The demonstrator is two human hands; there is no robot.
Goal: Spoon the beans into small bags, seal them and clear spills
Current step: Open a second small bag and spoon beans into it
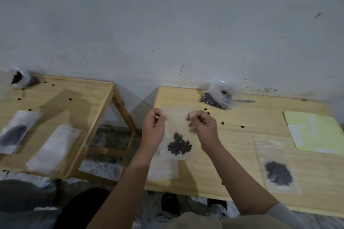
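Note:
I hold a small clear bag [176, 128] upright above the right wooden table [242, 141], dark beans [179, 146] piled at its bottom. My left hand [153, 128] pinches the bag's top left corner and my right hand [203, 127] pinches its top edge at the right. A large clear supply bag of beans [218, 96] lies at the table's back, a metal spoon handle [243, 101] sticking out of it. Another small bag with beans [277, 167] lies flat at the right. Loose beans [242, 126] are scattered on the tabletop.
A yellow-green sheet [314, 132] lies at the far right. Under the held bag sits an empty small bag [162, 170]. The left table [61, 98] carries a filled bag [15, 132], an empty bag [54, 148], another supply bag [21, 80] and stray beans.

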